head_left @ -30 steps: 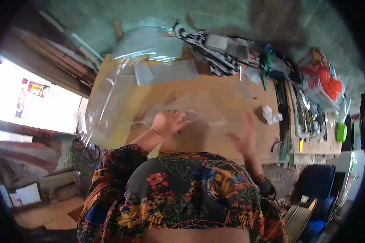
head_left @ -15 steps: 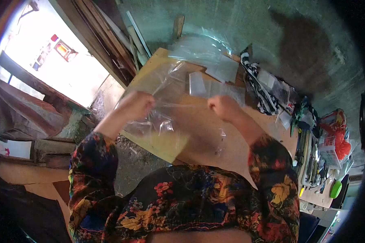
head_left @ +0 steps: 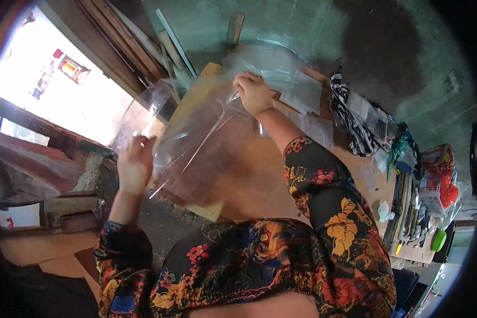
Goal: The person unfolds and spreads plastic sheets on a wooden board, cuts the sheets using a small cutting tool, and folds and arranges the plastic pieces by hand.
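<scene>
A large sheet of clear plastic film [head_left: 199, 135] stretches slantwise between my two hands above the wooden table [head_left: 259, 180]. My right hand [head_left: 254, 94] is raised over the far part of the table, its fingers closed on the film's upper edge. Lower down, my left hand [head_left: 135, 164] is off the table's left side with its fingers bent and the film pinched at the tips. Part of the film hangs past the table's left edge. Creases in it catch the light, and its exact outline is hard to follow.
More clear plastic [head_left: 265, 58] and flat translucent sheets [head_left: 302, 93] lie at the back by the wall. A black-and-white striped cloth [head_left: 347, 114] is on the right, near a basket [head_left: 432, 193] with a red bag [head_left: 449, 196]. Wooden planks [head_left: 124, 42] lean at the left.
My right hand has moved up and left, toward the table's far side. My left hand has moved left and down. The film is now spread slantwise between them.
</scene>
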A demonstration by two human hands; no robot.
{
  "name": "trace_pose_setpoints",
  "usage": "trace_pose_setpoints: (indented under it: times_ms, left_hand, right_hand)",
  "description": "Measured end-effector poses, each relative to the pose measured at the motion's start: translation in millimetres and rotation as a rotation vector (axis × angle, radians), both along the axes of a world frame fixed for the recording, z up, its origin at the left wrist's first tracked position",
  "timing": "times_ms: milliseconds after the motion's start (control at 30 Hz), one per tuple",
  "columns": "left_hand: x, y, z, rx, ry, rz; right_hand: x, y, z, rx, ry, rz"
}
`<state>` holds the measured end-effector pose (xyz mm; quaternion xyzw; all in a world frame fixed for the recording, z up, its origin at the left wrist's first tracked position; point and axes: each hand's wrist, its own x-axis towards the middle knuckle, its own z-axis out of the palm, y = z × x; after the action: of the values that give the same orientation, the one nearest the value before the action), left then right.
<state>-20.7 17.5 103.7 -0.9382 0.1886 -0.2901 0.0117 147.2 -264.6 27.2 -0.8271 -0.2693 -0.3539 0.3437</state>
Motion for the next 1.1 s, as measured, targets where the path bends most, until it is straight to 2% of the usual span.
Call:
trace_pose_setpoints:
  times_ms: [33,67,133,167,233,267,333,367,433,500,600,667,767,833,867,933,1000,1067,1100]
  left_hand:
    - [-3,-4,-17,-0.029,0.07,0.013]
    - [-5,-8,-38,-0.058,0.142,0.026]
    - [-9,-15,-75,-0.323,0.387,0.073]
    - [-12,-20,-92,-0.322,0.389,0.069]
    - [-17,-29,-117,0.01,0.496,0.105]
    - [-21,-30,-124,0.005,0.494,0.099]
    - [-26,-34,-128,0.037,0.474,0.062]
    - [-29,-37,-127,-0.08,0.541,0.104]
    - [-29,-37,-132,-0.012,0.617,0.098]
    - [-28,-38,-125,0.065,0.689,0.1]
    - [-23,-57,-108,0.03,0.674,0.016]
    - [-13,-66,-105,-0.058,0.569,-0.044]
    - [8,-78,-125,-0.135,0.562,0.008]
    - [13,-75,-138,-0.07,0.565,0.018]
    - [16,-72,-144,0.0,0.571,0.032]
    - [19,-70,-145,-0.021,0.557,0.058]
    - [22,-78,-139,-0.036,0.545,0.077]
    - [21,-104,-115,-0.149,0.5,-0.029]
    - [16,-123,-97,-0.244,0.558,-0.196]
  right_hand:
    - [-1,-7,-15,-0.032,0.144,0.012]
    - [-2,-14,-31,-0.034,0.151,0.006]
    - [-7,-24,-52,-0.174,0.347,-0.017]
    - [-17,-30,-56,-0.173,0.349,-0.022]
    - [-41,-39,-64,-0.327,0.486,-0.427]
    - [-52,-44,-66,-0.331,0.483,-0.433]
    - [-69,-50,-71,-0.38,0.775,-0.627]
    - [-74,-52,-70,-0.38,0.774,-0.633]
    - [-79,-53,-66,-0.266,0.977,-0.611]
    - [-74,-53,-78,-0.209,0.95,-0.631]
    - [-54,-61,-113,-0.09,0.968,-0.634]
    - [-46,-68,-121,-0.027,1.009,-0.604]
    - [-49,-80,-116,0.077,0.99,-0.527]
    - [-64,-90,-93,0.725,1.103,-0.42]
    - [-74,-98,-80,0.722,1.094,-0.426]
    - [-100,-113,-54,1.173,0.901,-0.339]
    - [-125,-122,-24,1.169,0.834,-0.341]
    - [-152,-122,0,1.166,0.765,-0.351]
    - [-166,-111,10,0.819,0.646,-0.378]
